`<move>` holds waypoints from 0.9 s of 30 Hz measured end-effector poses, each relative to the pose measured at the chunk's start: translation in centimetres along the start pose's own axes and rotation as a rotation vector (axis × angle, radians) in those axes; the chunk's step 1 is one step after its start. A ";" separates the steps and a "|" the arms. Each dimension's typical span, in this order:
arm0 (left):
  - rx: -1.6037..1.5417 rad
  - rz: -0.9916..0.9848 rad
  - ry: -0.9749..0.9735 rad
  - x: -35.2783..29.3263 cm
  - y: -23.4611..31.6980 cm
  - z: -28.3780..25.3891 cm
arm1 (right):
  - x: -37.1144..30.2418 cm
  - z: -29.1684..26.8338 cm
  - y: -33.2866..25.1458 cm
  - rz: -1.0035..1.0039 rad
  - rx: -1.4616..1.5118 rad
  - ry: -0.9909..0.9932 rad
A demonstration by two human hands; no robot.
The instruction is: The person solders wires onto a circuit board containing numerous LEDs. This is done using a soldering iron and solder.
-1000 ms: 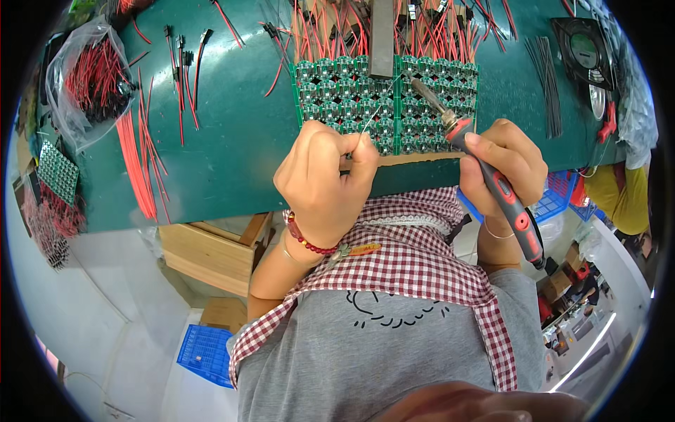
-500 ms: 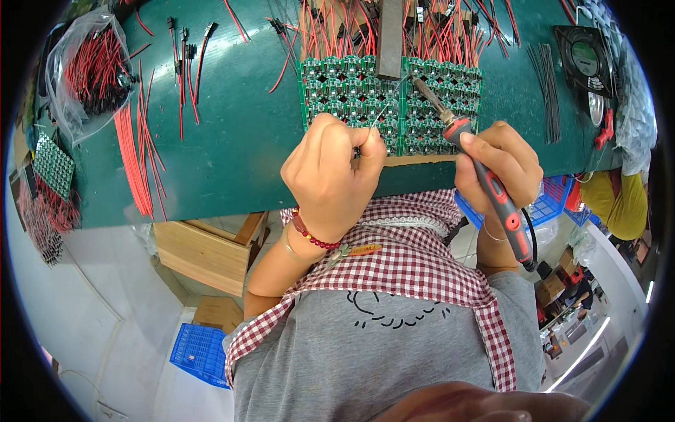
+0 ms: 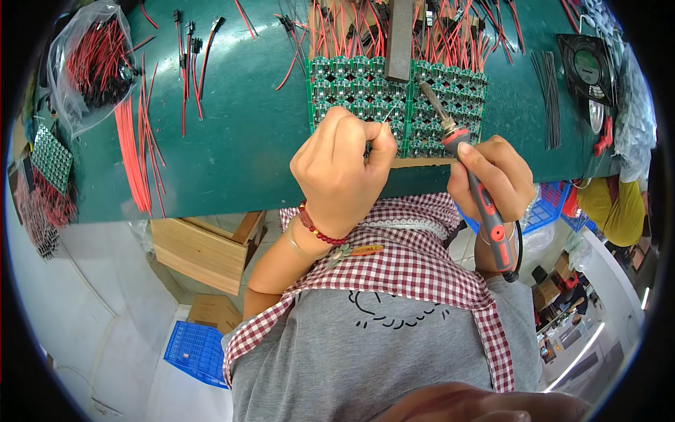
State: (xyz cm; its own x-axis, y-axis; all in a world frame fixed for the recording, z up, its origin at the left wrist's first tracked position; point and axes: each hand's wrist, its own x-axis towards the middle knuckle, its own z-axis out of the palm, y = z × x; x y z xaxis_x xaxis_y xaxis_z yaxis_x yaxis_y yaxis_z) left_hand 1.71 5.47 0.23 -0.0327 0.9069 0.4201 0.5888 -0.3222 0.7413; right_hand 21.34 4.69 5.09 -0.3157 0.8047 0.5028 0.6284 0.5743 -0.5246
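My left hand (image 3: 342,169) pinches a thin strand of solder wire (image 3: 388,114) between thumb and forefinger, its tip over a panel of small green circuit boards (image 3: 351,88). My right hand (image 3: 492,176) grips a red and black soldering iron (image 3: 467,176), whose metal tip rests on the right green panel (image 3: 453,105). Red and black wires (image 3: 436,35) stick out from the far edge of both panels. A dark metal bar (image 3: 399,39) lies between the panels.
The green bench top (image 3: 239,141) carries loose red wires (image 3: 133,151), a plastic bag of wires (image 3: 91,63) at far left, black wires (image 3: 547,95) and a small black fan (image 3: 589,67) at right. More green boards (image 3: 49,158) sit at the left edge. Wooden boxes (image 3: 200,250) and a blue crate (image 3: 198,353) stand below.
My left hand has shifted slightly right and raised the solder wire toward the panels. The iron tip has stayed on the right panel.
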 end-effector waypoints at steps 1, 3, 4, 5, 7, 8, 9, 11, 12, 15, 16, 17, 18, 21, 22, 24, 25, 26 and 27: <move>0.000 0.001 0.001 0.0 0.0 0.0 | 0.0 0.0 0.0 0.000 0.001 -0.001; 0.001 0.001 0.000 0.1 0.1 0.0 | 0.2 -0.1 -0.1 -0.004 -0.020 -0.014; 0.001 0.003 -0.002 0.1 0.1 0.0 | 0.2 -0.1 -0.2 -0.003 -0.021 -0.014; 0.000 0.003 -0.002 0.1 0.1 0.1 | 0.3 -0.1 -0.3 -0.011 -0.043 -0.033; -0.002 0.007 -0.002 0.1 0.1 0.1 | 0.3 -0.2 -0.3 -0.019 -0.064 -0.052; -0.001 0.007 -0.001 0.1 0.1 0.1 | 0.4 -0.2 -0.3 -0.009 -0.052 -0.054; 0.000 0.006 -0.005 0.2 0.1 0.1 | 0.5 -0.3 -0.2 0.001 -0.039 -0.056; -0.005 0.006 -0.011 0.2 0.1 0.2 | 0.8 -0.3 -0.1 0.004 -0.031 -0.043; -0.012 0.007 -0.002 0.2 0.2 0.2 | 0.9 -0.4 -0.1 0.006 -0.021 -0.029; -0.019 0.012 0.007 0.2 0.4 -0.3 | 0.4 -1.3 -0.3 -0.006 0.014 0.008; -0.021 0.017 0.006 0.0 0.6 -0.6 | 0.1 -1.7 -0.4 -0.006 0.040 0.041; -0.020 0.016 0.005 -0.2 0.7 -0.7 | -0.2 -1.9 -0.3 -0.022 0.044 0.071; -0.018 0.001 0.002 -0.4 0.8 -0.8 | -0.4 -2.1 -0.2 -0.021 0.045 0.071; -0.016 -0.015 -0.013 -0.7 0.8 -0.7 | -0.8 -2.3 -0.2 -0.042 0.057 0.060; -0.013 -0.013 -0.022 -0.8 0.8 -0.6 | -1.0 -2.3 -0.2 -0.051 0.088 0.030; -0.009 0.026 -0.002 -1.0 0.6 -0.5 | -1.3 -2.0 -0.3 -0.058 0.119 0.000; -0.005 0.065 0.020 -1.0 0.5 -0.4 | -1.4 -1.8 -0.2 -0.053 0.120 -0.006; -0.006 0.065 0.019 -1.1 0.6 -0.5 | -1.6 -1.6 -0.2 -0.048 0.121 -0.012; 0.011 0.077 0.014 -1.1 0.7 -0.6 | -1.8 -1.5 0.0 -0.059 0.108 -0.019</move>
State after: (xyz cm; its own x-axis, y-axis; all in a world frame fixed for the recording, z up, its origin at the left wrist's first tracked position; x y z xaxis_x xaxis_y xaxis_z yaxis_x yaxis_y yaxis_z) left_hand 1.70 4.05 0.56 0.0023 0.8756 0.4830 0.5991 -0.3879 0.7004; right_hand 22.99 3.02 5.23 -0.3641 0.7714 0.5220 0.5289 0.6325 -0.5659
